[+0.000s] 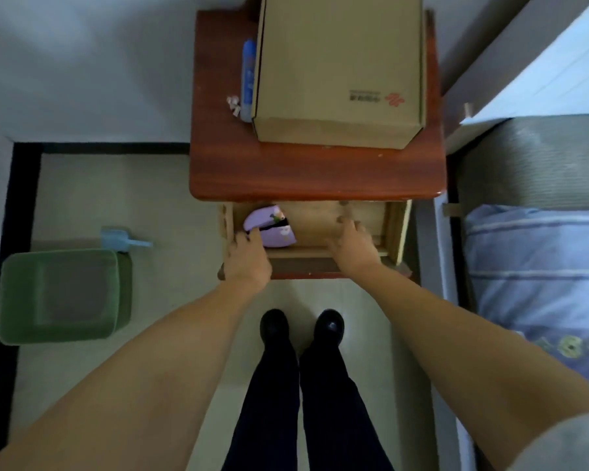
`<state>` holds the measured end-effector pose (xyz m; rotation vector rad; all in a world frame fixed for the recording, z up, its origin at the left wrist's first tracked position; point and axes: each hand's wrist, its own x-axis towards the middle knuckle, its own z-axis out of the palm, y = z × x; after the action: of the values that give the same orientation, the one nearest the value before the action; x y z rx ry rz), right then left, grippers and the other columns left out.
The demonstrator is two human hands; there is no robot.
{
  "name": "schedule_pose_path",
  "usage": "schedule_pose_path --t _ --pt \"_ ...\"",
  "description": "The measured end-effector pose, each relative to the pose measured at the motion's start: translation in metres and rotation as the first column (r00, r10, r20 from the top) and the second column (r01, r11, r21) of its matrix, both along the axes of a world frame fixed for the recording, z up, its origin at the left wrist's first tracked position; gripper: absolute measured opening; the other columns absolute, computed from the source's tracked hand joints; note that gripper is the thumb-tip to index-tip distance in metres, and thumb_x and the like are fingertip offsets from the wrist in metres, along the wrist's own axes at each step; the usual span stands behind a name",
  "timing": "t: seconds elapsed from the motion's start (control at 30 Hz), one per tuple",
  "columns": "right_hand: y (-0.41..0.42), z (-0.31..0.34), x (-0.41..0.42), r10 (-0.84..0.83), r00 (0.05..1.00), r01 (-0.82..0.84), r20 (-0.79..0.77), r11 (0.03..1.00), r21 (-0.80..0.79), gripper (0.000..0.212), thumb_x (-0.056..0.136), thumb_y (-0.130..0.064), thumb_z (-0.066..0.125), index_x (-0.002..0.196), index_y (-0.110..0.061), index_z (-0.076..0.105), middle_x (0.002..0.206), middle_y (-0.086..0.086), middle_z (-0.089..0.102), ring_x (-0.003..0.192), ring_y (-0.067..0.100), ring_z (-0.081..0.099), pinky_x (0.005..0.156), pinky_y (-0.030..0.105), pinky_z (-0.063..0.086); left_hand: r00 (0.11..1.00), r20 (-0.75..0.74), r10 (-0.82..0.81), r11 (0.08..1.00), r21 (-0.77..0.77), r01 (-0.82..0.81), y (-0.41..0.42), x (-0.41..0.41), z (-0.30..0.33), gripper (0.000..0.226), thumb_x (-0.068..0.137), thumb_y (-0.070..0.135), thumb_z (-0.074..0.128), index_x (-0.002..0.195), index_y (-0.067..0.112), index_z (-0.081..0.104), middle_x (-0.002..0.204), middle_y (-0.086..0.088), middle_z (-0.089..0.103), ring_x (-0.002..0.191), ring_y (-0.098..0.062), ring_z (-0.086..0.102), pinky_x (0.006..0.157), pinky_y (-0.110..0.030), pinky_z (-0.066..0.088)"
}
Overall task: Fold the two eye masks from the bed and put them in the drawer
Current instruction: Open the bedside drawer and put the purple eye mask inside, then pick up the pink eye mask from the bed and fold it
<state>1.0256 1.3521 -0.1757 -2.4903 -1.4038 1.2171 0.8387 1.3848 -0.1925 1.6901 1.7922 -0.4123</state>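
Note:
The wooden drawer (393, 229) of the red-brown nightstand (317, 175) stands pulled out. In its left part lies a folded purple eye mask (279, 234) with a small print and a black strap showing. I cannot tell whether it is one mask or two stacked. My left hand (247, 256) reaches over the drawer's front left corner, fingers curled onto the mask's near-left edge. My right hand (352, 248) lies palm down over the front edge, fingers spread on the bare drawer bottom, holding nothing.
A cardboard box (340, 66) and a blue tube (248, 79) sit on the nightstand top. A green bin (62, 297) and a blue scoop (123, 241) stand on the floor at left. The bed with a blue striped cover (537, 277) is at right.

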Motion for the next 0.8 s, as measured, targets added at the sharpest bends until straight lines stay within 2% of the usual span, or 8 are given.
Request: schedule_pose_path --t 0.07,0.13,0.2,0.27,0.37,0.5,0.67,0.8 --pt "-0.021 0.054 0.022 0.020 0.993 -0.033 0.117 0.993 0.109 0.050 0.091 -0.032 0.049 0.136 -0.016 0.034 0.142 0.013 0.040 0.129 0.032 0.037 0.105 0.050 0.036 0.982 0.048 -0.183 0.982 0.055 0.181 -0.013 0.009 0.047 0.055 0.090 0.012 0.046 0.141 0.013 0.026 0.139 -0.019 0.038 0.119 -0.038 0.045 0.090 -0.049 0.046" --pt "-0.040 0.101 0.047 0.011 0.966 -0.073 0.256 0.970 0.231 0.049 0.092 -0.035 0.045 0.138 -0.020 0.034 0.148 0.008 0.036 0.137 0.029 0.028 0.112 0.052 0.024 0.945 0.072 -0.318 0.938 0.167 0.303 -0.017 0.031 0.095 0.045 0.091 0.018 0.045 0.135 0.012 0.036 0.130 -0.016 0.049 0.112 -0.035 0.051 0.085 -0.046 0.050" --pt "-0.056 0.140 0.077 -0.027 0.921 -0.094 0.389 0.953 0.288 0.049 0.094 -0.039 0.038 0.139 -0.023 0.032 0.152 0.006 0.030 0.142 0.026 0.018 0.115 0.056 0.011 0.883 0.050 -0.467 0.849 0.305 0.432 -0.015 0.064 0.137 0.043 0.093 0.025 0.042 0.133 0.011 0.038 0.129 -0.014 0.051 0.113 -0.032 0.051 0.089 -0.043 0.049" --pt "-0.072 0.171 0.109 -0.066 0.867 -0.096 0.493 0.951 0.294 0.050 0.094 -0.042 0.033 0.141 -0.024 0.030 0.154 0.008 0.026 0.144 0.025 0.013 0.113 0.059 0.004 0.809 0.055 -0.586 0.749 0.417 0.515 -0.012 0.106 0.175 0.047 0.093 0.029 0.041 0.137 0.013 0.034 0.134 -0.013 0.048 0.119 -0.030 0.048 0.096 -0.042 0.044" --pt "-0.100 0.209 0.161 -0.197 0.813 0.011 0.547 0.946 0.324 0.051 0.093 -0.042 0.035 0.140 -0.023 0.032 0.154 0.009 0.027 0.144 0.024 0.014 0.111 0.062 0.003 0.669 0.040 -0.742 0.577 0.544 0.608 -0.011 0.176 0.225 0.049 0.094 0.031 0.039 0.139 0.013 0.031 0.138 -0.012 0.045 0.125 -0.029 0.043 0.101 -0.042 0.039" --pt "-0.150 0.245 0.232 -0.352 0.748 0.150 0.563 0.915 0.374 0.050 0.094 -0.042 0.031 0.140 -0.024 0.029 0.155 0.007 0.021 0.144 0.023 0.009 0.112 0.062 0.002 0.510 -0.022 -0.860 0.388 0.621 0.681 -0.028 0.275 0.270 0.047 0.093 0.030 0.041 0.135 0.010 0.035 0.133 -0.013 0.048 0.121 -0.031 0.046 0.096 -0.043 0.040" --pt "-0.232 0.261 0.325 -0.427 0.683 0.255 0.592 0.900 0.354 0.053 0.096 -0.047 0.022 0.144 -0.024 0.020 0.158 0.006 0.012 0.145 0.024 0.004 0.113 0.059 -0.001 0.426 -0.017 -0.904 0.332 0.600 0.728 -0.082 0.388 0.279 0.048 0.094 0.028 0.038 0.138 0.011 0.030 0.137 -0.014 0.043 0.122 -0.031 0.042 0.101 -0.044 0.033" --pt "-0.285 0.254 0.401 -0.448 0.670 0.321 0.592 0.894 0.313 0.054 0.095 -0.047 0.022 0.145 -0.025 0.015 0.158 0.005 0.010 0.145 0.024 0.001 0.113 0.059 -0.002 0.410 0.013 -0.912 0.351 0.543 0.763 -0.134 0.466 0.264 0.051 0.094 0.031 0.038 0.140 0.012 0.027 0.140 -0.014 0.040 0.123 -0.033 0.042 0.102 -0.045 0.034"
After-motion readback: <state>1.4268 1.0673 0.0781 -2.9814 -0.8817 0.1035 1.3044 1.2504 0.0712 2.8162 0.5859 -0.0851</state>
